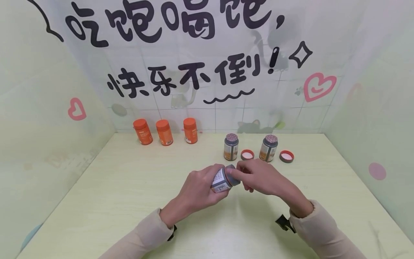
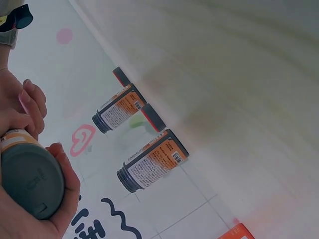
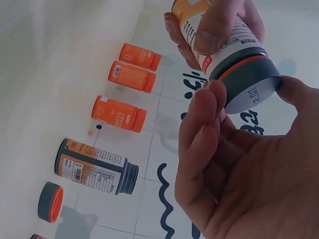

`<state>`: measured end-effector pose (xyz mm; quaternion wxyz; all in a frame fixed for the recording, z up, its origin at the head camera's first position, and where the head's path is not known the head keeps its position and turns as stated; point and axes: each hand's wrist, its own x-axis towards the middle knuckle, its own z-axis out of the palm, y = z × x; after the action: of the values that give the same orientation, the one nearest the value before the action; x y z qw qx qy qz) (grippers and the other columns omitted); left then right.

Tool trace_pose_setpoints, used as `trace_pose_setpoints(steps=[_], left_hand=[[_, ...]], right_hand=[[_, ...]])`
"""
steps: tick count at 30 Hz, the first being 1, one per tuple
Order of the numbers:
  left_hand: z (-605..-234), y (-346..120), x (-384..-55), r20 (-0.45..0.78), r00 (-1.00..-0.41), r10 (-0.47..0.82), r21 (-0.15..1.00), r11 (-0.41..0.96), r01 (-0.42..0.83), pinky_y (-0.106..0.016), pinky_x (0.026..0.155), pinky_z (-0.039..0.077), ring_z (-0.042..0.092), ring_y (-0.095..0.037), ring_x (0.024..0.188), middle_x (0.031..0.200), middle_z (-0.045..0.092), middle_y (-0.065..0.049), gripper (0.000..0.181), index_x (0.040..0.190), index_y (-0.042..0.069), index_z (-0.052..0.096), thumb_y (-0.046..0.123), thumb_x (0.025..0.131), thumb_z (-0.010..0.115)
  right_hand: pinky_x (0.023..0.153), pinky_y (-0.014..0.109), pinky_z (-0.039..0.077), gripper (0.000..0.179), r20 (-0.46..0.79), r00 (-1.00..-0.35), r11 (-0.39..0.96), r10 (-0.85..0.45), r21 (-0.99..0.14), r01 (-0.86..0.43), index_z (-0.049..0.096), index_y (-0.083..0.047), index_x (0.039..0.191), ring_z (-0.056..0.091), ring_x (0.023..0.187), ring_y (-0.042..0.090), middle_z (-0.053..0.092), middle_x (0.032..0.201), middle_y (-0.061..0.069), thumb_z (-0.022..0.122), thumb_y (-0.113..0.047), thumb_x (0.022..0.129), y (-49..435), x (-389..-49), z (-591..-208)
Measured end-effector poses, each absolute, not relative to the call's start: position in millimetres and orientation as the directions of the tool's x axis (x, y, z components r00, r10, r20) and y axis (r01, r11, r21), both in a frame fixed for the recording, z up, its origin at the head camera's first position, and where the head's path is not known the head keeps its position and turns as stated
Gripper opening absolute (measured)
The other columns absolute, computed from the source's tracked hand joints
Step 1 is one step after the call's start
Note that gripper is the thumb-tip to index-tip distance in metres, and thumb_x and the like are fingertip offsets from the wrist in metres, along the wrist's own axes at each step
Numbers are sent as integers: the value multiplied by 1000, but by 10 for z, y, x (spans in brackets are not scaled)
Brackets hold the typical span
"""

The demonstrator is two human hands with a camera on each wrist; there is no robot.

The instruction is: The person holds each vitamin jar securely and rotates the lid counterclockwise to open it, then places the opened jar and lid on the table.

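Note:
In the head view my left hand (image 1: pixel 198 187) grips a grey supplement bottle (image 1: pixel 220 182) with a white and orange label, tilted above the table. Its grey cap (image 1: pixel 233 177) is on the bottle's mouth and points right. My right hand (image 1: pixel 263 177) pinches that cap; in the right wrist view the thumb and fingers touch opposite sides of the cap (image 3: pixel 249 83), with a red ring showing at its edge. The left wrist view shows the bottle's dark base (image 2: pixel 32 181). Behind the hands stand two uncapped grey bottles (image 1: pixel 231 148) (image 1: pixel 268 149) with patterned seals on top.
Two loose caps (image 1: pixel 247 155) (image 1: pixel 286 156) lie inside-up beside the uncapped bottles. Three orange bottles (image 1: pixel 143 132) (image 1: pixel 164 133) (image 1: pixel 190 131) with lids stand at the back left of the pale table (image 1: pixel 113 201). A printed sheet covers the back wall.

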<state>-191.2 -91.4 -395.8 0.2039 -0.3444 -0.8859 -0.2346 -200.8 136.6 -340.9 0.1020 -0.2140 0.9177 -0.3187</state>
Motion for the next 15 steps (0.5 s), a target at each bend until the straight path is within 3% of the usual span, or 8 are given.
trace_pose_setpoints(steps=[7, 15], left_hand=[[-3956, -909, -1918, 520, -676, 522, 278, 645, 712, -16, 63, 52, 69, -9, 77, 103, 75, -2, 53, 125, 11, 61, 31, 81, 84], [-3967, -907, -1927, 522, -663, 537, 260, 639, 723, -16, 61, 50, 67, -8, 75, 100, 74, -1, 52, 124, 12, 61, 31, 81, 83]], right_hand=[[57, 34, 53, 32, -54, -864, 682, -500, -639, -356, 63, -22, 102, 66, 61, 16, 66, 75, -4, 63, -54, 96, 1401, -2003, -3387], [61, 29, 51, 37, -4, -827, 686, -562, -561, -463, 59, -24, 119, 63, 68, 12, 67, 81, -11, 68, -48, 93, 1443, -2001, -3363]])
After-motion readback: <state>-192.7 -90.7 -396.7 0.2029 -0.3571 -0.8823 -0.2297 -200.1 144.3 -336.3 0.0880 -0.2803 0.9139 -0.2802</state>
